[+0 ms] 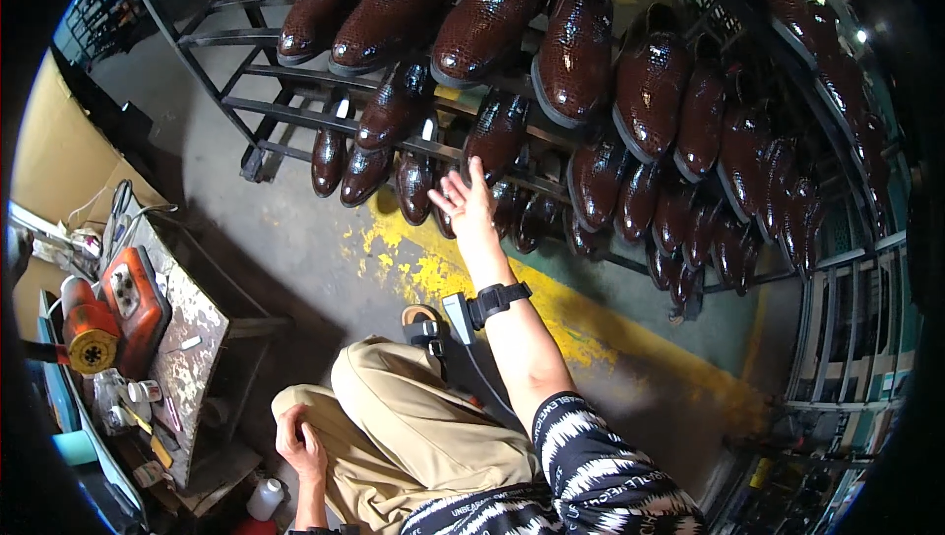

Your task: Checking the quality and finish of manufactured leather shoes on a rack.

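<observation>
Brown, glossy, scale-patterned leather sits just beyond the right grip (pixel 463 203), which is wide, its fingers spread and nothing held. Its tips overlap the near toe of a lower-tier shoe (pixel 497 131); whether they touch it I cannot tell. A sideways push from a stray finger could turn that shoe askew or drive it into its neighbours, and the polished finish would probably show any rub. Above it, the upper-tier shoes (pixel 487 23) poke their toes past the bars of the black rack (pixel 231 38), so a hand lifted carelessly might bump one from beneath and unseat it. More shoes (pixel 413 186) crowd close on the left, easy to brush against.

Behind the fingers, the right wrist wears a black strap (pixel 504 301) with a grey device (pixel 458 316); a thin cable (pixel 490 370) hangs near it and could snag if the arm stretched too far. The left grip (pixel 298 441) is loosely curled at the left knee; what, if anything, it holds I cannot tell. From there it would be slow to catch a falling shoe. Farther left, the desk (pixel 202 289) carries an orange-red box (pixel 136 299) and clutter, which a turning elbow might knock.
</observation>
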### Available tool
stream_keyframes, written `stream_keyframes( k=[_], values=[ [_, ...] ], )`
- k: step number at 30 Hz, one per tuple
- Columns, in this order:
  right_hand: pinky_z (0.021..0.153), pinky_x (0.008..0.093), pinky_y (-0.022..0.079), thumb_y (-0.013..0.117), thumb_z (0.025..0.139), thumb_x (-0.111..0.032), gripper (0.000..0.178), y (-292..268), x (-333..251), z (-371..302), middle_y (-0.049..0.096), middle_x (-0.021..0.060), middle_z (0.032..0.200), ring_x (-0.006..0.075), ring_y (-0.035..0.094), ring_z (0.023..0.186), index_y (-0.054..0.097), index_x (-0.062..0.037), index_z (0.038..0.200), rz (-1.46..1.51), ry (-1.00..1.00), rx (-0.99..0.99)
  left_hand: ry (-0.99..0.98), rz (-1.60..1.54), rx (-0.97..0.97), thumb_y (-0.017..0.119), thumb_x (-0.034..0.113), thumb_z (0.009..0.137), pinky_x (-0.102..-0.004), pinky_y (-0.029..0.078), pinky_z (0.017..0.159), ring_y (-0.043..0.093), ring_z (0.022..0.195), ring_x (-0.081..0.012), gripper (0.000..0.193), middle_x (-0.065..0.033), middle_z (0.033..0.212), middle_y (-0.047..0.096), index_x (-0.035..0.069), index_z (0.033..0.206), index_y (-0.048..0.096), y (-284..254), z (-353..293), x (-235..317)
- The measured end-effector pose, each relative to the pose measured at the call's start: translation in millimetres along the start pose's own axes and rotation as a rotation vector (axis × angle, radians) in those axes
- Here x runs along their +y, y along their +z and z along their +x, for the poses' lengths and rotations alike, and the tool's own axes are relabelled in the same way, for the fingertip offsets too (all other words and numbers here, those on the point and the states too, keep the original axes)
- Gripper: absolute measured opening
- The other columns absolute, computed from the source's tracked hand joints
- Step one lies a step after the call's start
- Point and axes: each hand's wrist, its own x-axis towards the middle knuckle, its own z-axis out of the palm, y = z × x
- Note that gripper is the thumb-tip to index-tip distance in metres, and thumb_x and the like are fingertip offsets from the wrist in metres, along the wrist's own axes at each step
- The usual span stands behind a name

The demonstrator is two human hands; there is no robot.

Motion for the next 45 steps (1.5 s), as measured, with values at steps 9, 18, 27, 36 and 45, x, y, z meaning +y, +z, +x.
stream_keyframes(
  k=[9, 18, 27, 36, 45],
  values=[
    [0.094, 0.0558, 0.034, 0.067, 0.071, -0.047, 0.084, 76.0, 50.3, 24.1, 0.021, 0.0209, 0.137, 0.0365, 0.021, 0.127, 0.027, -0.0062, 0.132, -0.382, 0.24, -0.368, 0.099, 0.048, 0.063, 0.043, -0.005, 0.071, -0.0296, 0.044, 0.061, 0.056, 0.069, -0.023, 0.026, -0.0118, 0.08, 0.058, 0.0, 0.091, 0.058, 4.6, -1.1, -7.9],
    [0.068, 0.0409, 0.053, 0.069, 0.073, -0.033, 0.05, 95.2, 66.5, 49.2, 0.057, 0.0154, 0.099, 0.0311, 0.058, 0.084, 0.051, 0.0022, 0.105, -0.403, 0.153, -0.292, 0.117, 0.052, 0.007, 0.043, -0.003, 0.07, -0.0314, 0.044, 0.062, 0.056, 0.068, -0.0256, 0.025, -0.0126, 0.078, 0.057, 0.0, 0.09, 0.058, 7.0, 0.7, -4.0],
    [0.06, 0.0416, 0.054, 0.058, 0.078, -0.048, 0.055, -53.3, 12.5, -23.7, 0.053, 0.0192, 0.097, 0.026, 0.059, 0.074, 0.043, -0.0027, 0.106, -0.219, -0.159, 0.229, 0.103, 0.052, 0.018, 0.043, -0.002, 0.071, -0.0326, 0.045, 0.066, 0.056, 0.07, -0.0261, 0.023, -0.013, 0.078, 0.057, -0.001, 0.09, 0.056, 4.7, 0.4, -10.1],
    [0.072, 0.0466, 0.051, 0.072, 0.068, -0.042, 0.077, -176.9, -178.0, -4.3, 0.049, 0.0163, 0.109, 0.0306, 0.054, 0.093, 0.032, -0.0082, 0.124, 0.013, -0.425, 0.442, 0.101, -0.013, 0.025, 0.042, -0.004, 0.071, -0.031, 0.045, 0.068, 0.056, 0.072, -0.0251, 0.024, -0.0128, 0.08, 0.058, -0.002, 0.091, 0.056, 7.6, -4.7, -7.1],
    [0.066, 0.0495, 0.053, 0.073, 0.07, -0.033, 0.066, -142.2, -142.7, -16.3, 0.05, 0.0149, 0.102, 0.0296, 0.058, 0.083, 0.037, -0.0038, 0.117, 0.071, -0.221, 0.346, 0.114, 0.017, 0.055, 0.044, -0.006, 0.072, -0.0309, 0.046, 0.069, 0.058, 0.074, -0.0243, 0.023, -0.0124, 0.081, 0.059, -0.001, 0.091, 0.057, 3.0, -12.1, -12.7]
  ],
)
